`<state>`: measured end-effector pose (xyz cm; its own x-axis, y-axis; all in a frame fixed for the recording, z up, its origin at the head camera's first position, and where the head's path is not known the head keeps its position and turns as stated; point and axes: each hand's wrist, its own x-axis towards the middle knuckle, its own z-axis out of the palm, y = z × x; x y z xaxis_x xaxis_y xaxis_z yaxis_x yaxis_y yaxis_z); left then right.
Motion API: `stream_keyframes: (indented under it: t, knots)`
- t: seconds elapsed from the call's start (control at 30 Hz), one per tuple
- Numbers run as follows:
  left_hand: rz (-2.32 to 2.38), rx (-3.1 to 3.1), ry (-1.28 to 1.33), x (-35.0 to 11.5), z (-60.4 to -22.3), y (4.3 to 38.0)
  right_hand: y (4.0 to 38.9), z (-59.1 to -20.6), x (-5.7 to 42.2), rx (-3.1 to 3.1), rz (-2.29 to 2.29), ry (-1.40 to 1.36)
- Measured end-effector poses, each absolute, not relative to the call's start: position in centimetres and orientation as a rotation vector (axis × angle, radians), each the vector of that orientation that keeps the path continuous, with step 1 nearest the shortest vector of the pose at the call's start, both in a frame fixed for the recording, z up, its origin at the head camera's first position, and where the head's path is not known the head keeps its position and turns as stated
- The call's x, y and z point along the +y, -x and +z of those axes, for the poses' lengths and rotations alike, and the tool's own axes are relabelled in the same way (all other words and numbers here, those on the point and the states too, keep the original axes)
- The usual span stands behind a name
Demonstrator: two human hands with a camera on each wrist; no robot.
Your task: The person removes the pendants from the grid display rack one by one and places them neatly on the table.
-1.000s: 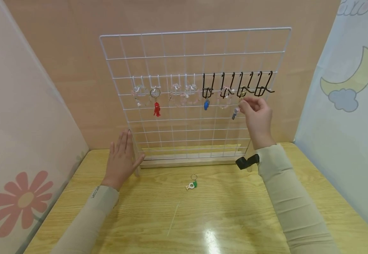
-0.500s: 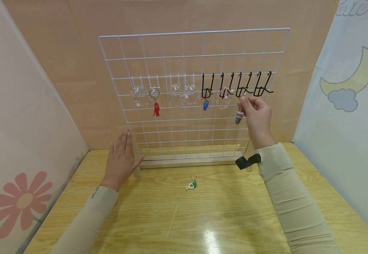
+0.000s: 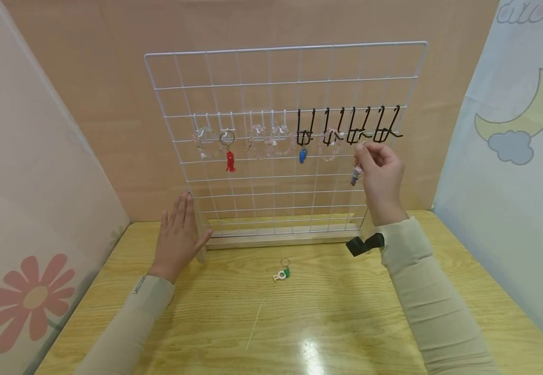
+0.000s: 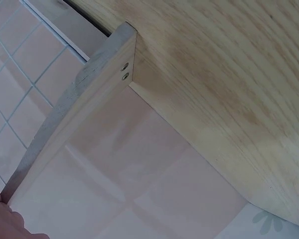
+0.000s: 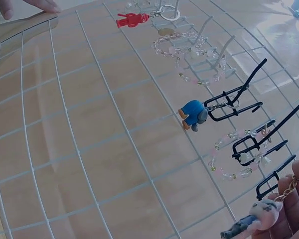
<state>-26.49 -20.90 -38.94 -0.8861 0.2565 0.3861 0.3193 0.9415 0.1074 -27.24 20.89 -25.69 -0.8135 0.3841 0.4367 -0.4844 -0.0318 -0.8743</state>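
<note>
The right hand (image 3: 380,169) pinches a keychain (image 3: 356,174) below the black hooks (image 3: 348,127) on the wire grid (image 3: 281,67).

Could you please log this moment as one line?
right hand: pinches keychain near black hooks | left hand: flat on rack base

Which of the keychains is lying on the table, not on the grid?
The green and white keychain, flat on the table. The red and blue ones hang from hooks.

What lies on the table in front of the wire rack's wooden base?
A green-and-white keychain lies on the table, apart from both hands. The left hand covers the wooden base's left end.
</note>
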Motion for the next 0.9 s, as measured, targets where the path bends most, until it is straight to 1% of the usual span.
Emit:
stream_keyframes:
  t: [0.57,0.9]
  knots:
    - [-0.238,-2.718,0.418,-20.8,-39.0,26.5,25.5,-25.0,20.8,-1.577,1.848,-0.187]
    - [-0.24,-2.724,0.413,-20.7,-39.0,26.4,24.2,-26.5,20.3,-1.588,1.864,-0.267]
